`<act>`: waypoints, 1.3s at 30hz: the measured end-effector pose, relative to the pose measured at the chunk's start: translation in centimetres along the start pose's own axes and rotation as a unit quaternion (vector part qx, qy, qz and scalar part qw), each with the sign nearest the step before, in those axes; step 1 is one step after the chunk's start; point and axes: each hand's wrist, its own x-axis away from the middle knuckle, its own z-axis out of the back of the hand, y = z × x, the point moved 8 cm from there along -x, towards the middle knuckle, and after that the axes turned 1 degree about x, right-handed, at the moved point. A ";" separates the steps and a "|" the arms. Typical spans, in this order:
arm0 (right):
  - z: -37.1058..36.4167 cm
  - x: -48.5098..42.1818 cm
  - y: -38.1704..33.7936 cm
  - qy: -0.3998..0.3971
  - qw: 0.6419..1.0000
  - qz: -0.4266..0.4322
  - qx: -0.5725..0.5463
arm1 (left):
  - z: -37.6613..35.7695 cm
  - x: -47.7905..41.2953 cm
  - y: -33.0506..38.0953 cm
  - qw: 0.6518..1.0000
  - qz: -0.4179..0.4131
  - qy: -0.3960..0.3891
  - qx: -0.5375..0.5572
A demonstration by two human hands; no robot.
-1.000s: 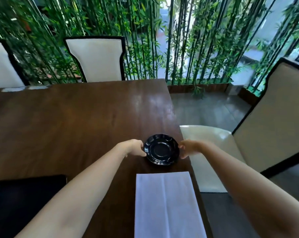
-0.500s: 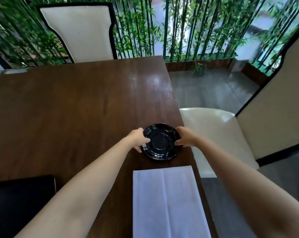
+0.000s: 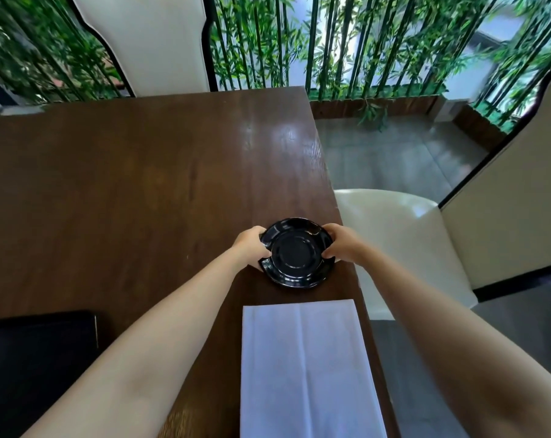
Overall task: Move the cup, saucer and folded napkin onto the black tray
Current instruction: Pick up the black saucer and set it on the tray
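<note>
A glossy black saucer (image 3: 296,252) with a scalloped rim is near the table's right edge, its far side tilted up a little. My left hand (image 3: 250,245) grips its left rim and my right hand (image 3: 340,243) grips its right rim. A white folded napkin (image 3: 306,368) lies flat on the table just in front of the saucer, closer to me. The black tray (image 3: 37,368) sits at the lower left, partly cut off by the frame. No cup is in view.
The dark wooden table (image 3: 125,191) stretches left and away. A cream chair (image 3: 404,235) stands close by the right edge, another cream chair (image 3: 151,42) at the far end. Bamboo stems screen the background.
Both hands have closed tighter on the saucer's rim and its far edge has tipped up. The view has dipped downward, so the white object on the tray has left the frame.
</note>
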 end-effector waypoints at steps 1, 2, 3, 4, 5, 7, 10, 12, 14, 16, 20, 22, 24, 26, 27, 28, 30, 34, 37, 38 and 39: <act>0.0 0.1 0.0 -0.002 1.000 -0.002 -0.009 | 0.0 0.2 -0.1 1.000 0.003 0.000 0.006; -0.1 0.3 0.0 -0.003 1.000 -0.002 -0.014 | 0.0 0.4 -0.2 1.000 0.004 0.000 0.011; 0.0 0.5 -0.1 -0.005 1.000 0.000 -0.019 | 0.1 0.7 -0.2 1.000 0.005 0.000 0.015; 0.0 0.7 -0.3 -0.007 1.000 0.002 -0.026 | 0.1 0.9 -0.1 1.000 0.005 0.000 0.021; 0.1 0.9 -0.4 -0.009 0.999 0.002 -0.038 | 0.2 1.2 -0.1 1.000 0.005 -0.001 0.031; 0.4 1.4 -0.7 -0.017 0.998 0.000 -0.066 | 0.4 1.9 0.1 0.999 0.003 -0.003 0.053; 1.1 2.3 -1.5 -0.025 0.995 -0.003 -0.101 | 1.2 3.0 0.9 0.997 -0.012 -0.002 0.075; 1.6 3.0 -2.4 -0.027 0.991 -0.003 -0.130 | 2.0 3.9 1.5 0.996 -0.023 0.002 0.085; 2.1 3.8 -3.5 -0.028 0.989 0.005 -0.146 | 3.0 4.9 2.1 0.995 -0.034 0.007 0.093; 2.4 4.6 -4.6 -0.029 0.988 0.019 -0.151 | 3.9 6.0 2.5 0.995 -0.047 0.016 0.089; 2.6 6.4 -6.6 -0.031 0.987 0.039 -0.154 | 5.7 8.0 2.6 0.992 -0.072 0.040 0.094; 2.6 7.4 -7.6 -0.029 0.986 0.048 -0.159 | 6.3 9.1 2.4 0.990 -0.074 0.042 0.109; 2.5 8.3 -8.6 -0.028 0.985 0.057 -0.159 | 7.0 10.3 2.1 0.989 -0.077 0.044 0.117; 2.3 9.2 -9.8 -0.029 0.986 0.066 -0.153 | 7.8 11.4 1.7 0.988 -0.084 0.049 0.119; 2.2 9.6 -10.5 -0.031 0.986 0.071 -0.148 | 8.3 11.9 1.5 0.987 -0.088 0.052 0.124; 2.1 10.1 -11.2 -0.033 0.986 0.079 -0.143 | 8.8 12.5 1.3 0.986 -0.092 0.055 0.129; 1.6 11.0 -12.8 -0.041 0.985 0.095 -0.135 | 10.1 13.8 0.6 0.984 -0.100 0.061 0.137; 0.2 12.8 -16.1 -0.057 0.981 0.122 -0.139 | 13.1 16.8 -1.3 0.978 -0.128 0.075 0.147; -1.9 14.4 -18.9 -0.077 0.976 0.144 -0.141 | 15.6 19.5 -3.5 0.975 -0.138 0.086 0.149; -2.7 14.8 -19.8 -0.085 0.975 0.151 -0.141 | 16.4 20.5 -4.4 0.975 -0.138 0.089 0.149; -3.7 15.3 -20.7 -0.093 0.973 0.158 -0.143 | 17.3 21.4 -5.4 0.975 -0.137 0.092 0.150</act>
